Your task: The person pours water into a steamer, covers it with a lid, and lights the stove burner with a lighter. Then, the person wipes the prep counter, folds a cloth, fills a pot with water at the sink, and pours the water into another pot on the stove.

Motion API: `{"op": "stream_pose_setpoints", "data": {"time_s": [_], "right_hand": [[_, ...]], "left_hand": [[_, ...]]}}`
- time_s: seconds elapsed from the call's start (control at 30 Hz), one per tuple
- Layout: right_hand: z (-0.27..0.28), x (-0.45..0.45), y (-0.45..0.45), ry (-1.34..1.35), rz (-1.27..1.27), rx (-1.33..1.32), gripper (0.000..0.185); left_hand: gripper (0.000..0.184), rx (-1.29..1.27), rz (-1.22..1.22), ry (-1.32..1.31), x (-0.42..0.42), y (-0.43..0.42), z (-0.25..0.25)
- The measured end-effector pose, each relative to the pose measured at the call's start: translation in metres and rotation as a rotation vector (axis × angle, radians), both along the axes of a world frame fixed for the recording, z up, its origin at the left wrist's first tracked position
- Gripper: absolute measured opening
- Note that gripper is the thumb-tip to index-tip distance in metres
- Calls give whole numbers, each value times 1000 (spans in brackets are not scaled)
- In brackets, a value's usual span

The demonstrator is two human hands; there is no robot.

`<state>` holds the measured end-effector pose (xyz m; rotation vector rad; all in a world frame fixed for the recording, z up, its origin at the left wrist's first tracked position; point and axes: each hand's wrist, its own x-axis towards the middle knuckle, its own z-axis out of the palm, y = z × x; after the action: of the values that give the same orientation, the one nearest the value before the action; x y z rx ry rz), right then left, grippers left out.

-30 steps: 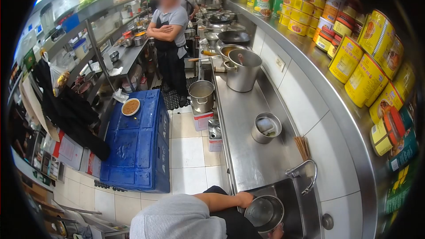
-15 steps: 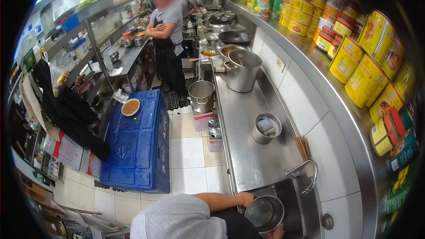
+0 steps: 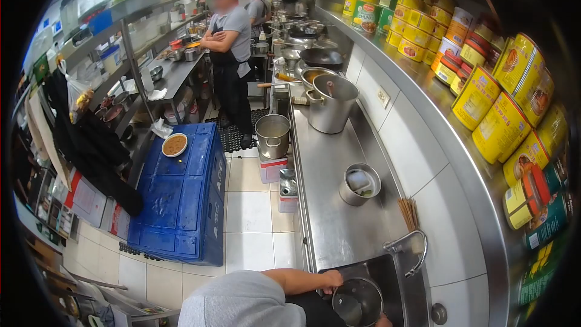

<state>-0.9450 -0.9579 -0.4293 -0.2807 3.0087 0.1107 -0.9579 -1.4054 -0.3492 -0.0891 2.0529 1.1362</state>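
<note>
At the sink (image 3: 393, 287), a round metal pot (image 3: 371, 295) is held between my two hands. My left hand (image 3: 331, 280) is closed on the pot's upper left side. My right hand (image 3: 383, 321) is at its lower right side, mostly cut off by the frame's bottom edge, so its fingers are hard to see. Inside the pot lies a shiny, lighter patch that looks like some liquid. A curved faucet (image 3: 417, 245) rises beside the sink, to the right of the pot.
A smaller pot (image 3: 359, 184) and a tall stockpot (image 3: 333, 106) stand on the steel counter (image 3: 327, 212). Bamboo sticks (image 3: 408, 213) lean by the faucet. Cans (image 3: 475, 98) line the right shelf. A blue crate (image 3: 175, 200) bears a bowl (image 3: 174, 145). A person (image 3: 230, 54) stands in the aisle.
The pot has shifted and appears tilted differently; the lighter patch inside has slid toward its lower left, showing more dark inner wall. My hands stay on it. The view has moved slightly.
</note>
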Motion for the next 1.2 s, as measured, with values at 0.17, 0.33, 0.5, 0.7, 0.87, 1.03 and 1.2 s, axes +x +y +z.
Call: {"op": "stream_pose_setpoints", "data": {"time_s": [0.17, 0.33, 0.5, 0.7, 0.87, 1.03, 1.2], "right_hand": [[-6, 3, 35, 304, 117, -641, 43], [31, 40, 35, 281, -132, -458, 43], [77, 66, 23, 427, -248, -256, 44], [221, 71, -45, 233, -720, -700, 44], [360, 92, -144, 188, -869, -1372, 51], [387, 93, -179, 120, -955, -1680, 49], [394, 111, -222, 144, -810, -1774, 40]], "left_hand": [[29, 107, 174, -159, 11, 12, 29], [42, 124, 209, -136, 18, 23, 59], [55, 187, 392, 7, 30, 24, 101], [53, 387, 526, 268, 51, 7, 195], [46, 501, 622, 571, 74, 2, 230], [42, 916, 811, 374, 111, -12, 275], [39, 778, 956, 572, 130, -20, 244]]}}
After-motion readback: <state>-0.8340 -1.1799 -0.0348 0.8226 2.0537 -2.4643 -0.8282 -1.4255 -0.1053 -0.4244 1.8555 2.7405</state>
